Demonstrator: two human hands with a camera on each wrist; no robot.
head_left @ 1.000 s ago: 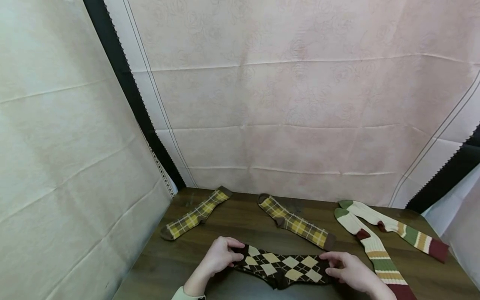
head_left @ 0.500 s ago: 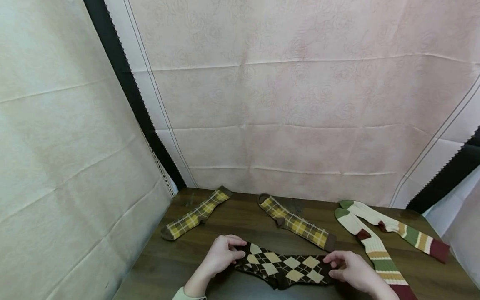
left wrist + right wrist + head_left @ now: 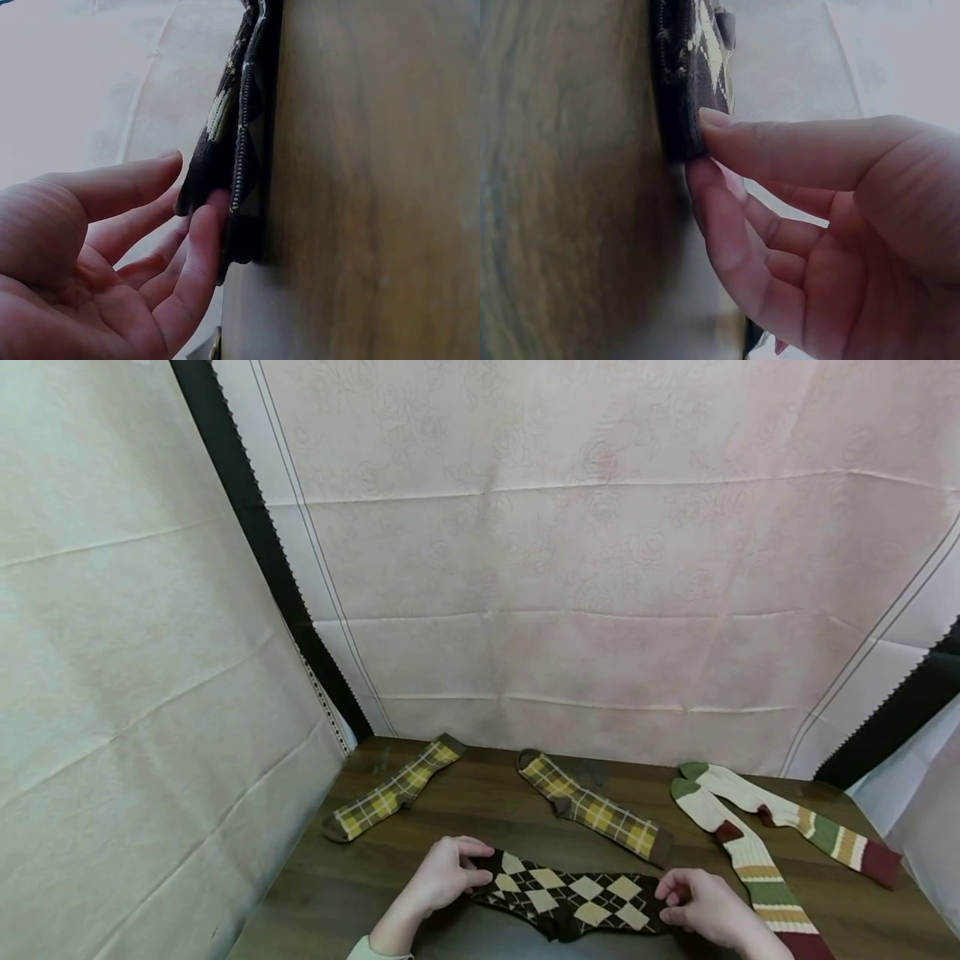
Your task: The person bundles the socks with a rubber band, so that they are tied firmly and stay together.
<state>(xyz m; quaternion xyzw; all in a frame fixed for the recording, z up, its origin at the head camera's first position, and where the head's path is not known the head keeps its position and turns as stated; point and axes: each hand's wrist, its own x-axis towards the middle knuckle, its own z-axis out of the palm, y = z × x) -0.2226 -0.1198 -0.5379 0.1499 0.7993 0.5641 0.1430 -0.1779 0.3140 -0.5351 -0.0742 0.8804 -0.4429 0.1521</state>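
Note:
A dark brown argyle sock (image 3: 567,897) with cream and yellow diamonds lies crosswise at the front of the table, two layers showing at its end in the left wrist view. My left hand (image 3: 442,877) is at its left end. There, the fingers (image 3: 199,247) reach in at the edge of the layers while the thumb (image 3: 142,180) stands off the cloth. At the opposite end, my right hand (image 3: 705,906) pinches the dark edge between thumb (image 3: 780,146) and index finger. Its other fingers are loosely bent below.
Two yellow plaid socks, a left one (image 3: 397,789) and a right one (image 3: 592,806), lie farther back on the wooden table (image 3: 322,893). Two cream striped socks (image 3: 750,847) with green toes lie at the right. Pale cloth walls (image 3: 562,635) stand behind and to the left.
My right hand has shifted slightly to the right along the end of the argyle sock. The sock's left end rose a little, then lowered. The other socks stay in place.

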